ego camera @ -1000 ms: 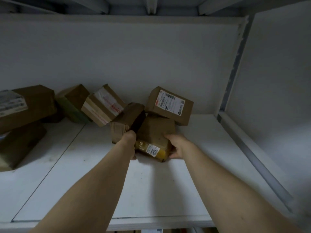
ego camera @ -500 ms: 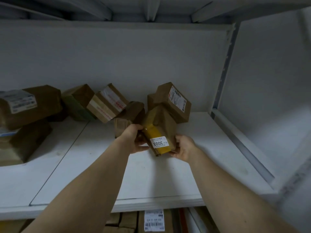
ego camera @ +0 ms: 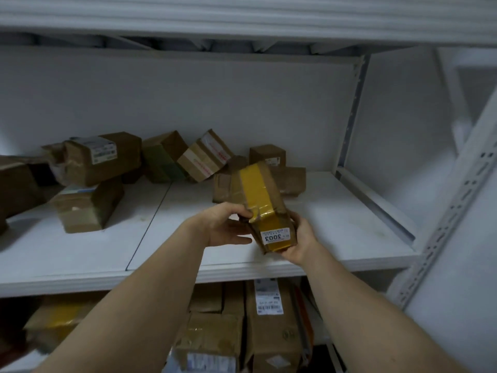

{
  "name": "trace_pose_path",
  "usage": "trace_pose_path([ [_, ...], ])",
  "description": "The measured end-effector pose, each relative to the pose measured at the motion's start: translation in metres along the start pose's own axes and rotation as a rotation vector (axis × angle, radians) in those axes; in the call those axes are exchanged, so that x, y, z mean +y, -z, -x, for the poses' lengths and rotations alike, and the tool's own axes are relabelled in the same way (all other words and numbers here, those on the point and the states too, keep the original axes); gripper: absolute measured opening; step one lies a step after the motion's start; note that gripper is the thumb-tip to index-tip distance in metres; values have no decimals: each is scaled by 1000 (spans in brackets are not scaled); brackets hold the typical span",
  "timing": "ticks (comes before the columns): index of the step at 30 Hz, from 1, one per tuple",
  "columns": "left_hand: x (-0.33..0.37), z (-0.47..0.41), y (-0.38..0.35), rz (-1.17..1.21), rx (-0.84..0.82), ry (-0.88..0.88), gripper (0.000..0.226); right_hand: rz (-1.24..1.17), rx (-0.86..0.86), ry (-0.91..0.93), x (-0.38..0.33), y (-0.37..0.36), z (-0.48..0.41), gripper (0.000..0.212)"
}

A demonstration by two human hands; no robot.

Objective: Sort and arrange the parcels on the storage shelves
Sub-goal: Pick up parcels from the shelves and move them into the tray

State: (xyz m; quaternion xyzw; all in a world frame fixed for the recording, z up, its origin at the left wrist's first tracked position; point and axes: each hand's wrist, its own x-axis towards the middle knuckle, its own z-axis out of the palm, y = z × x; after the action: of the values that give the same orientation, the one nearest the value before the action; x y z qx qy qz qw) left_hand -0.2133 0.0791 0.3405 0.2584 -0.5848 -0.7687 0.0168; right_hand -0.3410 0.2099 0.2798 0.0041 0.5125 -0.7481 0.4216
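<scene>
Yellow-taped parcel (ego camera: 262,208), labelled 3003, is being held above the shelf (ego camera: 336,224) at centre frame, left hand (ego camera: 228,227) and right hand (ego camera: 298,238) curling fingers round it. Other parcels (ego camera: 204,157) are lying jumbled behind; sorting is appearing largely outstanding.

White shelf board (ego camera: 349,224), two panels meeting at a seam (ego camera: 150,224) left of centre. Left panel: dark brown box (ego camera: 16,187) at the far left edge; labelled carton (ego camera: 86,211) lying flat nearer the front. At the back wall near the seam: green-sided box (ego camera: 161,162) and tape-banded box (ego camera: 204,160), both tilted, touching. Right panel: crumpled brown parcel (ego camera: 222,188), flat parcel (ego camera: 291,181) just beside it.
</scene>
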Motion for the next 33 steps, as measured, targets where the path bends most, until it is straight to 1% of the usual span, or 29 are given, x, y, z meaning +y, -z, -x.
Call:
trace_pose_path([
  [2,-10,18,7,-15,-42,37,24,35,13,-30,14,0,22,43],
  [4,-19,32,10,-33,-102,60,26,65,18,-79,26,4,46,45],
  [8,-40,59,5,-72,-189,77,35,27,-6,-78,48,13,92,29],
  [10,-48,68,1,-82,-211,79,35,23,15,-58,55,18,109,25],
  [11,-51,72,0,-75,-216,93,32,41,38,-57,59,22,115,27],
  [14,-60,83,-5,-61,-230,143,25,104,113,-110,68,32,130,44],
  [16,-63,91,-7,-91,-212,150,21,113,107,-152,73,37,138,49],
  [21,-64,105,-6,-65,-166,127,21,105,-9,-227,76,33,153,67],
  [23,-64,107,-6,-77,-155,116,23,75,-6,-245,78,32,156,67],
  [26,-68,110,-13,-84,-137,114,36,116,2,-276,79,37,160,68],
  [33,-84,119,-45,-87,-109,169,31,181,7,-326,75,62,171,62],
])
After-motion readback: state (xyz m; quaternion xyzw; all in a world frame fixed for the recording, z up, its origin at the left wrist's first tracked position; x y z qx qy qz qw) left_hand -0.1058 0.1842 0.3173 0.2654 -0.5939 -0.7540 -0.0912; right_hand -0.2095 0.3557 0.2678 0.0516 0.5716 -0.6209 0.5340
